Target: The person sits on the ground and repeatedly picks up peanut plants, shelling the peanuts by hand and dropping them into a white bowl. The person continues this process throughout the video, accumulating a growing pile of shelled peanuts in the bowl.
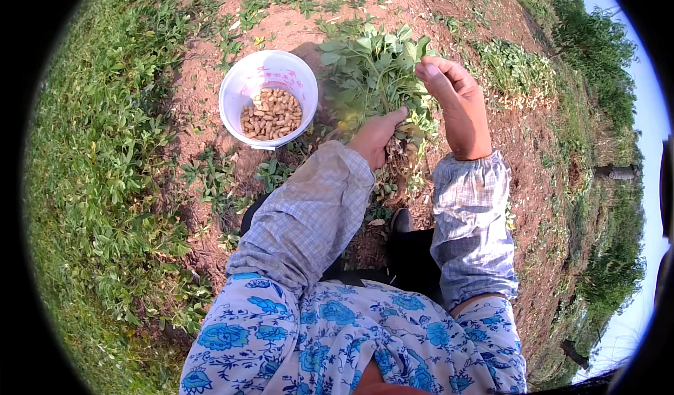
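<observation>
My left hand (376, 136) grips the stems of a bunch of green peanut plants (376, 61), with its thumb lying across them. Leaves spread away from me beyond that hand, and pale stems and roots (403, 161) hang on the near side. My right hand (457, 97) is raised at the right side of the bunch, thumb and fingertips together on a green leaf (422, 46). To the left of the bunch stands a white plastic bucket (230, 92), partly filled with unshelled peanuts (272, 115). Red writing marks its inner wall.
Dense green plants (105, 174) cover the ground on the left. Pulled peanut plants (516, 71) lie in a pile on the brown soil (532, 184) at the right. My shoe (402, 220) is below the bunch. Trees (595, 42) line the far right.
</observation>
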Demonstrator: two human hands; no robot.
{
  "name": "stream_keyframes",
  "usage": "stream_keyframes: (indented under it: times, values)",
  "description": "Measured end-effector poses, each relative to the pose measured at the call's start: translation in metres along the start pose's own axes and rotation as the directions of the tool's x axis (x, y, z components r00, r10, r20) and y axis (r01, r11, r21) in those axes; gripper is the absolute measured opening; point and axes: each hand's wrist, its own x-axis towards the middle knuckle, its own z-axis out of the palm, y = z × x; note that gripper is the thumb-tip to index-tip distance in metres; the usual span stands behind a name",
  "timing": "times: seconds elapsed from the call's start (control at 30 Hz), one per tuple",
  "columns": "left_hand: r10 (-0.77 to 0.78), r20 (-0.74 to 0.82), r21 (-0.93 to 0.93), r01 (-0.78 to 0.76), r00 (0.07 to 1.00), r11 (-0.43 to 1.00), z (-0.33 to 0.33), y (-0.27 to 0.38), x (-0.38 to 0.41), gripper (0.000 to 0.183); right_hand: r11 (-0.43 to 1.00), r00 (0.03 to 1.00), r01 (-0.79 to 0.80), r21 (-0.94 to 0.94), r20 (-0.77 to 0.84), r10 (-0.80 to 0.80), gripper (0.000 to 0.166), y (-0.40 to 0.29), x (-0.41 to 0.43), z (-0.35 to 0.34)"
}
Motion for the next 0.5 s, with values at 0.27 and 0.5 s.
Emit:
stream_keyframes:
  times: [0.27, 0.5]
  values:
    - [0.079, 0.026, -0.067, -0.077, 0.997, 0.995, 0.006, 0.001, -0.003, 0.040, 0.983, 0.984, -0.174, -0.052, 0.023, 0.175, 0.020, 0.076, -0.092, -0.053]
    - [0.254, 0.001, 0.027, -0.254, 0.967, 0.967, 0.007, -0.015, 0.018, 0.037, 0.921, 0.995, -0.083, -0.381, 0.013, 0.095, 0.034, 0.070, -0.096, -0.036]
